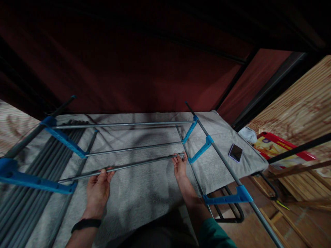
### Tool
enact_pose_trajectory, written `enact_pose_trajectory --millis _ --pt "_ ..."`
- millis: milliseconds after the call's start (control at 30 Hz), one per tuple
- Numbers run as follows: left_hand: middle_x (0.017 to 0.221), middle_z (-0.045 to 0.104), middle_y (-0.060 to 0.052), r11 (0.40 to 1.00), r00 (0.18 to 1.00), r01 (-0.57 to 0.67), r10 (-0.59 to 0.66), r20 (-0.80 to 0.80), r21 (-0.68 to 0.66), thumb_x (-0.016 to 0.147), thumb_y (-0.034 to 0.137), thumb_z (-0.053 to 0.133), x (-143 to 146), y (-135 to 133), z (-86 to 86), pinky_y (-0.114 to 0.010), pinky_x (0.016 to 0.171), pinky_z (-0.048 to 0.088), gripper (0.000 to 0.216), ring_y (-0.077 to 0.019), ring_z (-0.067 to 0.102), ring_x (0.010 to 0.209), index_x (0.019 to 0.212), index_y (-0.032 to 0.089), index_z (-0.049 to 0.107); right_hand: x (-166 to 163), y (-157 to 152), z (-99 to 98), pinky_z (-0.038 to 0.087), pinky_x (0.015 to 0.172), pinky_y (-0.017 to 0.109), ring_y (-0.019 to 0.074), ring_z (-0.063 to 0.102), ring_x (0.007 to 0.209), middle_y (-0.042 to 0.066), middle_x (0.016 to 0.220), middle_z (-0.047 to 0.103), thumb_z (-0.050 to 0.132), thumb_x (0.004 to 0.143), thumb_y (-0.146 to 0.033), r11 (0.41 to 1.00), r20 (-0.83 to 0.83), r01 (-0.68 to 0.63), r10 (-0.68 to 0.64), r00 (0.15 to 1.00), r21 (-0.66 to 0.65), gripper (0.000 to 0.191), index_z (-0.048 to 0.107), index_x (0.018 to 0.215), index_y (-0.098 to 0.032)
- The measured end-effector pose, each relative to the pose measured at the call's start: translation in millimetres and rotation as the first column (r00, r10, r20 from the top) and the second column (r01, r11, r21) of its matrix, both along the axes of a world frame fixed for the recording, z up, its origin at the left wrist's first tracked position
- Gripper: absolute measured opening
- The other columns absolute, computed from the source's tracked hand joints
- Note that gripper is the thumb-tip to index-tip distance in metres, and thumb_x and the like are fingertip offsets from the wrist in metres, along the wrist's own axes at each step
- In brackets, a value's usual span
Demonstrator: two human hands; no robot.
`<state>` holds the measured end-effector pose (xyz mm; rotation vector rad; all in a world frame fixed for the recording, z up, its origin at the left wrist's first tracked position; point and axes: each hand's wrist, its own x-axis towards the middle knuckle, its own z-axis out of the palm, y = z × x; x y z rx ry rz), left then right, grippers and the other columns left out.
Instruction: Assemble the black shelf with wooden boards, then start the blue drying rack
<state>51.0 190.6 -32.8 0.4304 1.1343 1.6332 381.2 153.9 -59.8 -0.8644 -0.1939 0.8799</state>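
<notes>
A thin grey metal tube (142, 164) lies crosswise between my hands, part of a rack frame with blue plastic brackets. My left hand (98, 191) grips it near its left end, with a dark band on the wrist. That end meets the near-left blue bracket (38, 182); whether it is seated I cannot tell. The fingers of my right hand (180, 167) pinch the tube's right end, close beside a blue bracket (201, 151) on the right-hand pole (224, 160). Two more crossbars, a back one (124, 124) and a middle one (134, 148), span the frame beyond.
Several loose grey tubes (38, 165) lie on the left of the grey cloth (152, 193). A phone (235, 153) rests on the cloth at right. Beyond the right edge are a red and yellow box (281, 146) and wooden pieces (297, 186). Dark red panels rise behind.
</notes>
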Motion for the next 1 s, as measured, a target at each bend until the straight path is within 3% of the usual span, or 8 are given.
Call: enact_pose_trajectory --millis 167,367,500,867,1000 --pt "0.073 0.063 0.003 0.999 1.000 -0.022 0.022 -0.002 -0.028 0.071 0.018 0.077 -0.7 1.6 -2.2 -0.032 0.086 0.056 0.024 -0.0107 0.063 0.073 0.069 0.016 0.054 1.0 1.0 -0.7 0.058 0.076 0.031 0.0124 0.069 0.078 -0.006 0.089 0.069 0.066 0.076 -0.020 1.000 -0.016 0.002 -0.002 1.000 0.004 0.048 0.045 0.116 -0.036" --pt "0.068 0.062 0.003 0.999 0.999 -0.029 0.027 -0.040 -0.038 0.073 0.020 0.076 -1.7 3.2 -5.2 -0.031 0.084 0.057 0.024 -0.0103 0.063 0.067 0.067 0.015 0.053 1.7 3.0 -1.1 0.057 0.074 0.028 0.0112 0.066 0.074 -0.007 0.082 0.067 0.069 0.075 -0.022 1.000 -0.026 -0.002 0.002 1.000 0.022 0.024 0.050 0.087 -0.029" --pt "0.062 0.062 0.003 0.998 0.998 -0.029 0.026 -0.051 -0.064 0.076 0.018 0.072 -0.2 4.0 -3.1 -0.029 0.080 0.057 0.020 -0.0105 0.063 0.063 0.067 0.016 0.055 1.4 2.5 -1.8 0.056 0.074 0.025 0.0092 0.061 0.063 -0.009 0.067 0.059 0.071 0.074 -0.025 1.000 -0.027 -0.016 0.017 1.000 0.025 0.025 0.046 0.072 -0.025" --pt "0.060 0.063 0.000 0.989 0.994 -0.001 -0.015 -0.111 -0.150 0.083 0.021 0.066 0.7 3.2 3.4 -0.028 0.079 0.056 0.017 -0.0124 0.064 0.062 0.069 0.016 0.057 1.5 1.8 1.0 0.055 0.074 0.024 0.0086 0.057 0.060 -0.010 0.061 0.052 0.071 0.076 -0.028 0.999 -0.025 -0.049 0.049 0.998 0.004 0.029 0.044 0.069 -0.025" --pt "0.064 0.064 0.000 0.990 0.993 -0.001 -0.016 -0.114 -0.143 0.081 0.019 0.067 0.6 3.5 1.4 -0.030 0.084 0.055 0.015 -0.0120 0.065 0.065 0.071 0.015 0.057 1.3 1.4 0.6 0.055 0.076 0.026 0.0100 0.061 0.066 -0.007 0.069 0.060 0.071 0.076 -0.028 0.998 0.001 -0.059 0.059 0.998 0.000 0.027 0.046 0.069 -0.025"
